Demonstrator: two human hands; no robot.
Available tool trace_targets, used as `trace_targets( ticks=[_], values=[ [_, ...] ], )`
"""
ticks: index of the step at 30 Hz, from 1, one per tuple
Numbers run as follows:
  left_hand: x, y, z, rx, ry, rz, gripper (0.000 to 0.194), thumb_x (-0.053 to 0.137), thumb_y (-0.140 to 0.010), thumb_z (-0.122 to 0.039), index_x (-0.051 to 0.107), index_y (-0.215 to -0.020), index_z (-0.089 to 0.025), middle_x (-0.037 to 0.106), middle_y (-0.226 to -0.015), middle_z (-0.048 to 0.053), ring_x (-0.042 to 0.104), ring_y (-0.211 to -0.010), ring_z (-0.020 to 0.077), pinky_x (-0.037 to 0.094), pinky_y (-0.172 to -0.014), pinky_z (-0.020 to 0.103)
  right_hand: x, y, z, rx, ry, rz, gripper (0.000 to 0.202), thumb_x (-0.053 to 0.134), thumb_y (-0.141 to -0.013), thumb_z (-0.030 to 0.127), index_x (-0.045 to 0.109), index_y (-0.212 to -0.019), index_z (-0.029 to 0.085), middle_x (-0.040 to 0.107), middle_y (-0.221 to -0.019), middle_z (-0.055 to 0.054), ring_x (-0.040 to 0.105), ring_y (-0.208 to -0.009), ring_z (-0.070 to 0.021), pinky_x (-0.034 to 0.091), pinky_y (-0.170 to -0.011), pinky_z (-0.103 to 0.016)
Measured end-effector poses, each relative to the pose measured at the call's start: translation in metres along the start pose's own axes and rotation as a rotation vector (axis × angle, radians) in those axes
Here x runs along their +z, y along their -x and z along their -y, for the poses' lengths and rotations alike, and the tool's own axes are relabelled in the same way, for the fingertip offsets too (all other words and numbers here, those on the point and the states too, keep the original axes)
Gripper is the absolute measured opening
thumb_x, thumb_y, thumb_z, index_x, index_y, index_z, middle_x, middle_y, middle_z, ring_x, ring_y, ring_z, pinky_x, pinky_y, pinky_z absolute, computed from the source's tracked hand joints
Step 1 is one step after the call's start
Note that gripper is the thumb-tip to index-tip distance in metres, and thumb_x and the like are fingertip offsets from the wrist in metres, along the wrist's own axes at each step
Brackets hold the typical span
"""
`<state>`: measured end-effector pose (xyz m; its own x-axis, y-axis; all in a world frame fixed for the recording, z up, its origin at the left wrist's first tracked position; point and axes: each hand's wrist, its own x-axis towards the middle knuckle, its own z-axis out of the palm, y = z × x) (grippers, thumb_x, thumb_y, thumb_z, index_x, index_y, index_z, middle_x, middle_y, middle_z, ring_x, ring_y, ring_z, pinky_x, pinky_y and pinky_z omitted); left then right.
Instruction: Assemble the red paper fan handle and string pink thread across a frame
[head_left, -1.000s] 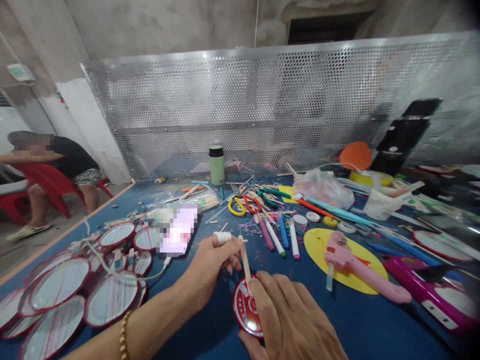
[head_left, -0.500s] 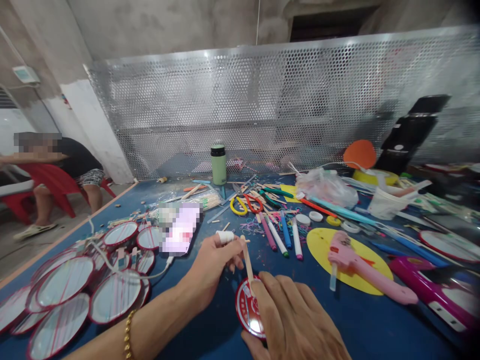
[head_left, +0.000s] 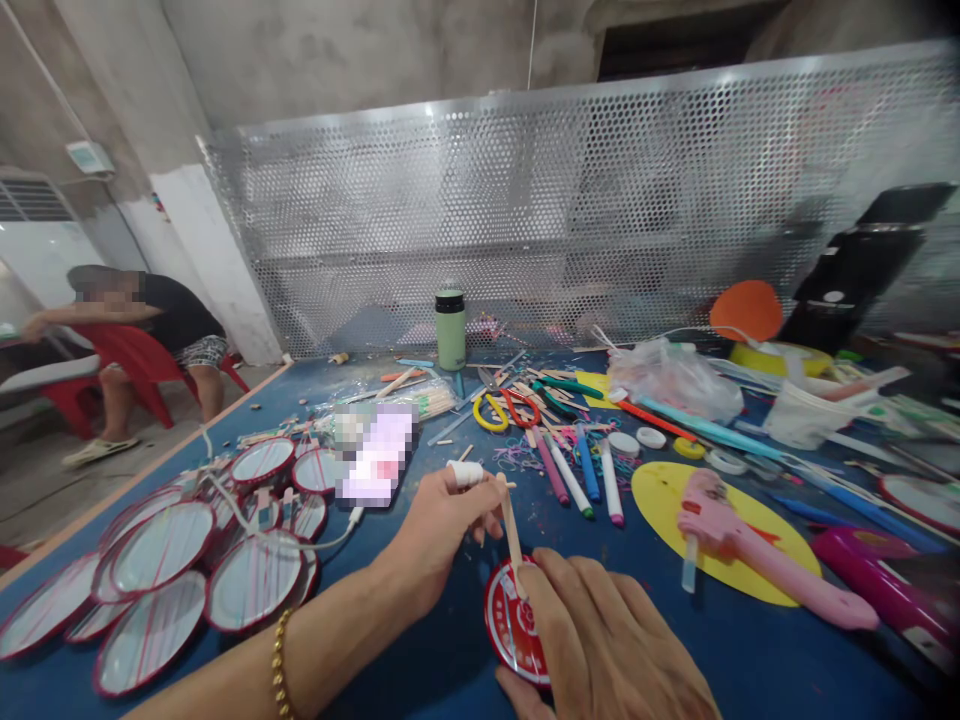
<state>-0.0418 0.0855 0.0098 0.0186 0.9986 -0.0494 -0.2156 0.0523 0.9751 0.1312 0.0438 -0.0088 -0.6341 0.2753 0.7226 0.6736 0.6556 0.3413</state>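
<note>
A round red tin lid (head_left: 510, 625) with white print lies on the blue table near the front. A flat wooden stick (head_left: 511, 525) rises from it. My right hand (head_left: 607, 640) covers the lid's right side, its index finger pressing the lower end of the stick and its thumb at the lid's lower edge. My left hand (head_left: 442, 520), with white tape round one finger and a gold bead bracelet on the wrist, pinches the stick's upper end. Its other fingers curl below, partly hidden.
Round red-rimmed discs (head_left: 161, 545) are piled at the left beside a phone (head_left: 381, 455) on a cable. Markers (head_left: 589, 465), scissors (head_left: 506, 405) and a green bottle (head_left: 451, 330) stand or lie farther back. A pink glue gun (head_left: 750, 550) rests on yellow card. A seated person (head_left: 172, 320) is far left.
The whole view has shifted, so things appear slightly farther right. Both hands keep nearly the same hold on the stick and the lid.
</note>
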Motion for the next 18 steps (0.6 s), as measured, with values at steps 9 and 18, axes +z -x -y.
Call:
trace_targets(
  ticks=[9,18],
  values=[
    [0.0029,0.0023,-0.0066,0.013,-0.020,-0.003,0.026,0.071,-0.076,-0.036,0.062,-0.064,-0.014,0.056,-0.054,-0.001,0.048,-0.052,0.0092,0.032,-0.052,0.023,-0.0003,-0.0028,0.0001,-0.006,-0.004,0.012,0.029,0.042,-0.092,0.026,0.060,-0.110,0.010,0.075,-0.096,-0.013,0.066,-0.082,-0.0285,0.042,-0.075,-0.040],
    [0.0022,0.0022,-0.0061,0.018,-0.031,-0.003,0.027,0.071,-0.078,-0.036,0.063,-0.064,-0.014,0.057,-0.054,-0.001,0.047,-0.052,0.0090,0.032,-0.053,0.022,-0.0020,-0.0035,0.0005,0.009,-0.008,0.008,0.029,0.042,-0.092,0.026,0.060,-0.109,0.011,0.074,-0.095,-0.013,0.065,-0.082,-0.0281,0.043,-0.076,-0.040]
  ],
)
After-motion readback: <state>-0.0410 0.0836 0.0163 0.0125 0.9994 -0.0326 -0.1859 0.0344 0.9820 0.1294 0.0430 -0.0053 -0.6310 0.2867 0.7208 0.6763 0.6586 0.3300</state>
